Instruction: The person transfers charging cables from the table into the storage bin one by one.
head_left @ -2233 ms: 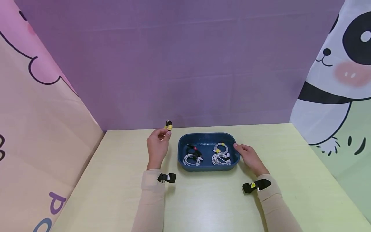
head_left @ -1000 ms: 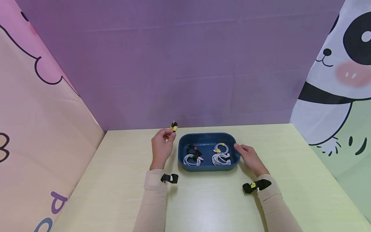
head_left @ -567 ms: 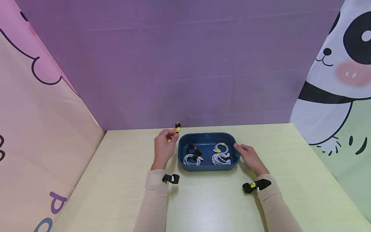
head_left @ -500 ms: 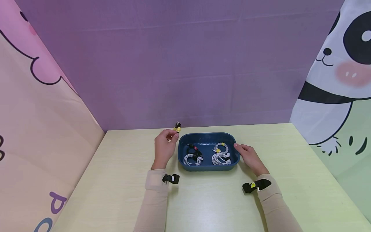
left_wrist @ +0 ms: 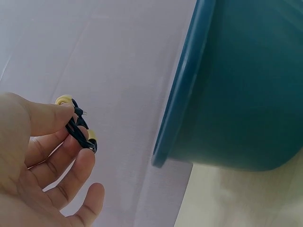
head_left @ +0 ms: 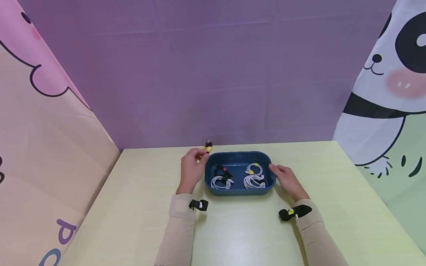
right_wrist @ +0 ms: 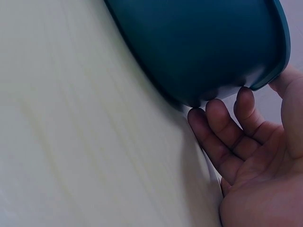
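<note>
My left hand [head_left: 192,170] pinches a small coiled black cable [left_wrist: 80,124] with yellow ties between thumb and fingers, just off the left rim of a blue tray [head_left: 239,192]. At the tray's right end my right hand [head_left: 288,181] holds the rim, thumb on top and fingertips against the outer wall. Inside the tray lie a black cable [head_left: 227,174] with a red tie, a white coiled cable [head_left: 217,184] in front of it, a white cable with yellow ties [head_left: 260,168] and a thicker white coil [head_left: 253,182] on the right.
The tray stands on a pale wood-look table [head_left: 139,214]. A purple cloth backdrop [head_left: 213,81] rises behind the table's far edge. Printed cartoon panels stand on the left and right, the right one with a panda [head_left: 379,99]. Both wrists wear black camera straps [head_left: 296,212].
My left hand has moved right with the black cable, closer to the tray's left rim. The right hand and the tray have stayed in place.
</note>
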`<state>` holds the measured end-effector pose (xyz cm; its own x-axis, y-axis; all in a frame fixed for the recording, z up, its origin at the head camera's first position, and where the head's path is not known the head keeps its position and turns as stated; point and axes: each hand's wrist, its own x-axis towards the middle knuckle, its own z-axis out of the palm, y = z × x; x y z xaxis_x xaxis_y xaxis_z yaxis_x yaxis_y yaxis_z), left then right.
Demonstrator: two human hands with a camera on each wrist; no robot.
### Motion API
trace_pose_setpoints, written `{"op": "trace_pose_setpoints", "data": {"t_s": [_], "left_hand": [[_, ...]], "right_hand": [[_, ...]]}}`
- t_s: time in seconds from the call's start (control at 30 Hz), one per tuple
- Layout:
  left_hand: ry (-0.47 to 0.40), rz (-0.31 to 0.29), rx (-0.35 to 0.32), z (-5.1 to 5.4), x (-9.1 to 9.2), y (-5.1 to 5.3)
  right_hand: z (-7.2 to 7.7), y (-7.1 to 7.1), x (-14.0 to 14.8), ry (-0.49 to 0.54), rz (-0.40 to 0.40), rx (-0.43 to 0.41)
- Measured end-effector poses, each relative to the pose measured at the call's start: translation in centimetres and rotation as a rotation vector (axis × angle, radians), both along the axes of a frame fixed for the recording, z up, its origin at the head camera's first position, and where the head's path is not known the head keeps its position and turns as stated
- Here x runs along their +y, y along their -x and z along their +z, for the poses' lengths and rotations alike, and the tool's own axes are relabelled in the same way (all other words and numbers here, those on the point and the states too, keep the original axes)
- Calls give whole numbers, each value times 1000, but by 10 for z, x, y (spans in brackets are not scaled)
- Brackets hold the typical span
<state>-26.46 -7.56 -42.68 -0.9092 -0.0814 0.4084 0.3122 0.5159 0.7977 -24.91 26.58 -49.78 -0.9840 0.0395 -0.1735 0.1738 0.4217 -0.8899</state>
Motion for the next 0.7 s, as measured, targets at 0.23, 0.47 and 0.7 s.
{"op": "trace_pose_setpoints", "data": {"t_s": [0.23,0.47,0.7], "left_hand": [[17,-12,-16,0,3,-1],[38,-25,-27,1,7,-4],[43,-38,-41,-1,10,-3]], "right_hand": [[0,0,1,-1,-2,3],[1,0,0,-6,1,7],[1,0,0,-6,1,-4]]}}
